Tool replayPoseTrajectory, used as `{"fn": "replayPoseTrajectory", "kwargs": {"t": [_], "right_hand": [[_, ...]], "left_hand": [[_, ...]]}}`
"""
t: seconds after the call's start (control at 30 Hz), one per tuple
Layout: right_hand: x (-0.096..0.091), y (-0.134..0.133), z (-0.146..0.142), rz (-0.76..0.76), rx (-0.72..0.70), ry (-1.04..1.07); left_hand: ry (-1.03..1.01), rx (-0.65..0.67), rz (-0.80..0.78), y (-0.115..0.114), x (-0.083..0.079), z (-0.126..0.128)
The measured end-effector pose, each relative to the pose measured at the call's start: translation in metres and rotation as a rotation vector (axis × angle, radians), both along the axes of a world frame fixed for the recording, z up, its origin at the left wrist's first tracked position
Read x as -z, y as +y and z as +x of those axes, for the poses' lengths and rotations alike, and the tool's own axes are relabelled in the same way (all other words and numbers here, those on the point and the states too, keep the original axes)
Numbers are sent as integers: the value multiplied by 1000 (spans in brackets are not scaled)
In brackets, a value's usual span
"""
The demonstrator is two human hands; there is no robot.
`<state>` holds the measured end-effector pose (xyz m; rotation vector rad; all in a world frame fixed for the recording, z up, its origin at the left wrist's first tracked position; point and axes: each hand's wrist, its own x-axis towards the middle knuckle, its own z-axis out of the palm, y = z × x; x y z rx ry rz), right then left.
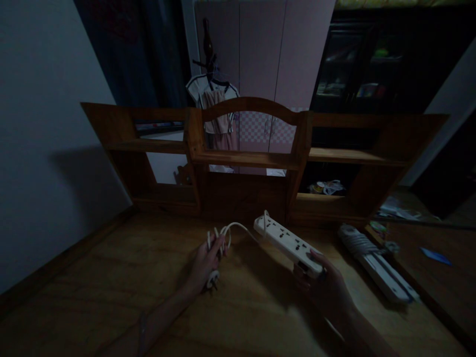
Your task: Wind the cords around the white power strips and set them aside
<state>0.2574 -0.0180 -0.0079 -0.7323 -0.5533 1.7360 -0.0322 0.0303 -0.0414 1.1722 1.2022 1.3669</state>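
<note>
A white power strip [284, 240] with several sockets is tilted above the wooden tabletop, its near end gripped in my right hand [323, 282], thumb on top. Closed around a bunched loop of its white cord [238, 225] is my left hand [208, 260]. The plug [212, 280] hangs out below that hand, prongs showing. Between the hands the cord arcs up and across to the strip's far end, where a loop of it goes around the strip.
To the right lies a second white power strip [386, 275] with its grey cord wound around one end. A wooden shelf unit [245, 158] runs along the back of the tabletop [148, 277]. A wall [48, 163] borders the left side. A blue packet [435, 256] lies beyond the right edge.
</note>
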Motion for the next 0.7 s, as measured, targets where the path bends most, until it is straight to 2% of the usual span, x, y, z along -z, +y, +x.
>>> {"fn": "replayPoseTrajectory", "kwargs": {"t": [0.43,0.6,0.7], "right_hand": [[6,3,1,-11,7,13],[3,2,-1,-9,-13,28],[1,2,-1,-13,24,22]], "left_hand": [[27,57,-32,1,0,1],[20,80,-27,1,-2,0],[9,93,-49,0,-4,-1]]}}
